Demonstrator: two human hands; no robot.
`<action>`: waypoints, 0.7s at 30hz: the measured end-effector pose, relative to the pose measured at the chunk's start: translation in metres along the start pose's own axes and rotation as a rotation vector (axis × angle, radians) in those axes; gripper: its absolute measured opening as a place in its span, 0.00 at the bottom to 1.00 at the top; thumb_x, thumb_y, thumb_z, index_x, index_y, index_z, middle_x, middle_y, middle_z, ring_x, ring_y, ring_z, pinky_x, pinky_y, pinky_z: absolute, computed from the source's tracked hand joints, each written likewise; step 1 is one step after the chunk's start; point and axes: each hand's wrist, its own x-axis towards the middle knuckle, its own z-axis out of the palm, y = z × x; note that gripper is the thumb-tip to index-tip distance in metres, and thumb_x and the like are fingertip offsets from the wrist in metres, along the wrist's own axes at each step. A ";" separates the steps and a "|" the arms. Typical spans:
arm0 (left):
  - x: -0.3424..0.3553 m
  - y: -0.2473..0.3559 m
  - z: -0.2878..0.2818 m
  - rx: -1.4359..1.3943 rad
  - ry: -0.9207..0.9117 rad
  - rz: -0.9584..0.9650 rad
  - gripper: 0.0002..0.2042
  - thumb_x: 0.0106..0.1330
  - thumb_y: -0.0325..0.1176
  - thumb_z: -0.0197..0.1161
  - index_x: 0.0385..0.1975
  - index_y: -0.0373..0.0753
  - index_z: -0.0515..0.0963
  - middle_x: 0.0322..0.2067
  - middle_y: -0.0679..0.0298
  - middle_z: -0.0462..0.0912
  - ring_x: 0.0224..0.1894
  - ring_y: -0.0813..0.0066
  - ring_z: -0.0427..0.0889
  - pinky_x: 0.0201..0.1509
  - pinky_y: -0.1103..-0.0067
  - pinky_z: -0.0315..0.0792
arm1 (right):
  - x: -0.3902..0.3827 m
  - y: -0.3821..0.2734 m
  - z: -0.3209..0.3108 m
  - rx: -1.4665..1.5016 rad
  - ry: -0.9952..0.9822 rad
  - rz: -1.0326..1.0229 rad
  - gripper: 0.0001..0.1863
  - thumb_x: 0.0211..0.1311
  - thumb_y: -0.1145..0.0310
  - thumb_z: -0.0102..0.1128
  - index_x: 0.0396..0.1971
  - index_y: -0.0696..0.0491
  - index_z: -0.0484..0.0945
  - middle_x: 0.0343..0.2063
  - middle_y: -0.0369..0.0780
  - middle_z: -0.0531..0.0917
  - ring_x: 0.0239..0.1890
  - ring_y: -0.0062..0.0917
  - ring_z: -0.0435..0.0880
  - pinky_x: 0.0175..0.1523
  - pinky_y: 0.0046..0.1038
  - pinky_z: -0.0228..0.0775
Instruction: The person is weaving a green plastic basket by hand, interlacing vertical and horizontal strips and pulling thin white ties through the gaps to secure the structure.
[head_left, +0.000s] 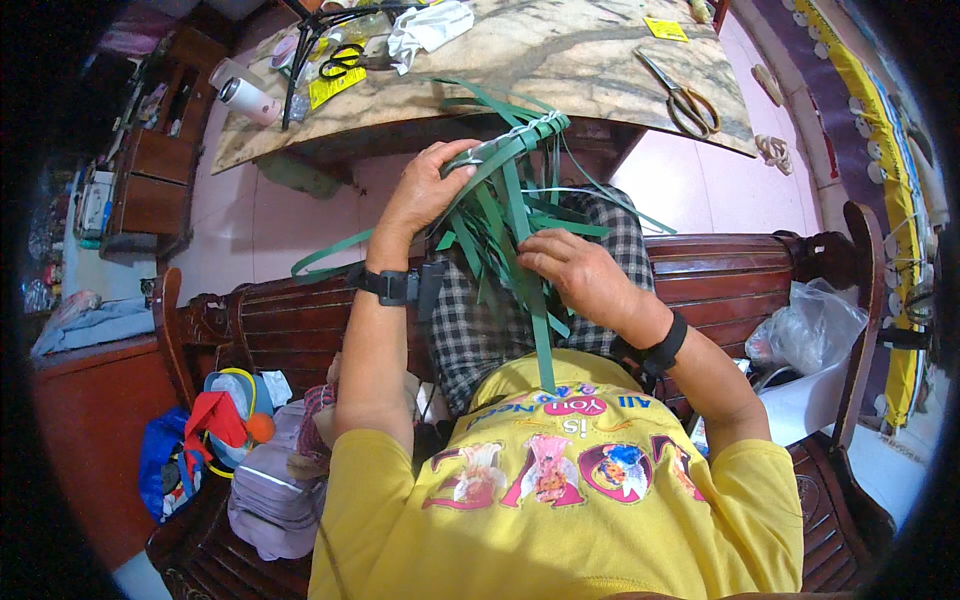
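My left hand [425, 190] is wrapped round the left end of a partly woven band [520, 143] of flat green plastic straps, with white strands along its upper edge. It is held up over my lap, tilted up to the right. Many loose green straps [480, 235] hang from it across my checked trousers, and some stick out to the sides. Lower down, my right hand [580, 275] has its fingers closed on one long strap [540, 325] that reaches down to my yellow shirt. The fingertips of my left hand are partly hidden by the band.
Ahead stands a marble-patterned table [560, 60] with large brown-handled scissors [685, 105], black-handled scissors [343, 62], a white cloth [428, 30], a tumbler [248, 102] and a black stand. Around me is a wooden bench [710, 280], with a backpack [275, 495] and a plastic bag [815, 325].
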 end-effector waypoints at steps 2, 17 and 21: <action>0.001 0.001 0.000 -0.007 -0.006 -0.007 0.17 0.60 0.31 0.63 0.51 0.41 0.79 0.39 0.57 0.80 0.45 0.62 0.80 0.52 0.73 0.71 | 0.009 0.003 -0.001 0.015 0.038 0.027 0.17 0.50 0.72 0.57 0.43 0.54 0.77 0.47 0.40 0.79 0.51 0.35 0.77 0.54 0.32 0.72; 0.004 0.014 -0.014 0.062 -0.154 -0.025 0.19 0.66 0.35 0.58 0.55 0.36 0.76 0.51 0.50 0.80 0.53 0.59 0.80 0.56 0.72 0.72 | 0.100 0.043 0.030 -0.222 0.217 0.118 0.12 0.52 0.71 0.59 0.38 0.53 0.76 0.38 0.38 0.79 0.44 0.36 0.78 0.43 0.35 0.75; 0.001 0.017 -0.012 0.105 -0.124 0.014 0.21 0.62 0.33 0.60 0.55 0.36 0.75 0.49 0.49 0.81 0.52 0.56 0.80 0.56 0.70 0.72 | 0.102 0.044 0.026 -0.049 0.328 0.177 0.09 0.55 0.71 0.62 0.37 0.53 0.76 0.35 0.42 0.79 0.40 0.41 0.79 0.40 0.37 0.75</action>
